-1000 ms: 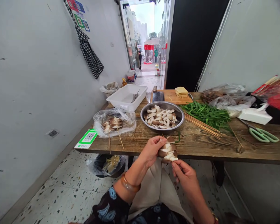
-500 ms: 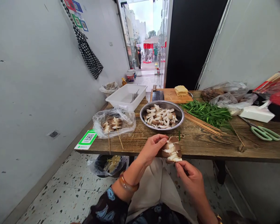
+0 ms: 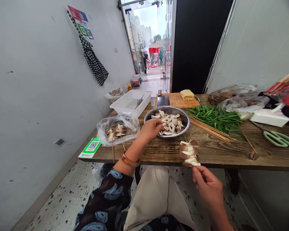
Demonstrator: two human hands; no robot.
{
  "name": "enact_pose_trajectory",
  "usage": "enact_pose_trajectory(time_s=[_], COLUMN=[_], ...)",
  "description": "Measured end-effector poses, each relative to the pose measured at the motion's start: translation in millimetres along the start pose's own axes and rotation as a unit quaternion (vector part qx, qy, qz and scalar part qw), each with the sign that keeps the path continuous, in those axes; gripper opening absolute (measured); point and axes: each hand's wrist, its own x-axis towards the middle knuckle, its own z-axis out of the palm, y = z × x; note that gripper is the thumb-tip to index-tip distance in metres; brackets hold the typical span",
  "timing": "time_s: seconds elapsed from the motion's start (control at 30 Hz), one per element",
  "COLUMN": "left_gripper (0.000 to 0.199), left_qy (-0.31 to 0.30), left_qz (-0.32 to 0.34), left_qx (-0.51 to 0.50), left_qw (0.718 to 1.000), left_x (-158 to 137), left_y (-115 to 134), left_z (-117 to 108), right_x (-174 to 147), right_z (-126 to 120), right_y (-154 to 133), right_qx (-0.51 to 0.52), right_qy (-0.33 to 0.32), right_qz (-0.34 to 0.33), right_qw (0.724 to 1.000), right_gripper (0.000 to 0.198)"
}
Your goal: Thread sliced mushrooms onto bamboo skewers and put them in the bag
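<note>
My right hand (image 3: 208, 184) pinches the lower end of a mushroom skewer (image 3: 189, 153), several brown-capped, white-fleshed pieces threaded one above another, held upright by the table's front edge. Over the near left rim of a steel bowl (image 3: 148, 113) is my left hand (image 3: 150, 130). Its fingers are bent and slightly apart at the torn mushroom pieces (image 3: 172, 123), with nothing visible between them. Left of the bowl, a clear plastic bag (image 3: 131, 125) holds more threaded mushrooms (image 3: 117, 131), their sticks jutting over the table edge.
Bare bamboo skewers (image 3: 210, 129) and cut green leaves (image 3: 214, 117) lie right of the bowl. Behind it are a cutting board (image 3: 177, 102) with a cleaver (image 3: 163, 100) and stacked yellow sheets (image 3: 187, 94). A white tub (image 3: 125, 102) stands left, scissors (image 3: 278, 138) far right.
My left hand has let go of the mushroom skewer and moved up and left to the bowl. My right hand has shifted the skewer a little to the right.
</note>
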Motion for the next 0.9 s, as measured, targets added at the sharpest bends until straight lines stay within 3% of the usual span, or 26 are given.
enact_pose_trajectory(time_s=[0.2, 0.47, 0.6, 0.77, 0.9], left_gripper=[0.015, 0.006, 0.003, 0.013, 0.027], left_qy=[-0.190, -0.301, -0.288, -0.207, -0.141], left_qz=[0.021, 0.034, 0.032, -0.019, -0.089], left_qx=[0.021, -0.028, -0.071, -0.175, -0.364], left_qw=[0.981, 0.953, 0.954, 0.963, 0.916], left_x=[28, 45, 45, 38, 27], left_y=[-5, -11, -11, -10, -4], left_z=[11, 21, 19, 10, 3], right_x=[3, 9, 8, 8, 8], right_z=[0, 3, 2, 1, 1], right_y=[-6, -6, -11, -11, -8], right_qx=[-0.023, -0.026, -0.033, -0.038, -0.035], right_qy=[-0.005, -0.020, -0.016, -0.008, -0.017], right_qz=[0.000, -0.029, -0.043, -0.035, -0.024], right_qw=[1.000, 0.999, 0.998, 0.999, 0.999], right_gripper=[0.031, 0.029, 0.028, 0.029, 0.030])
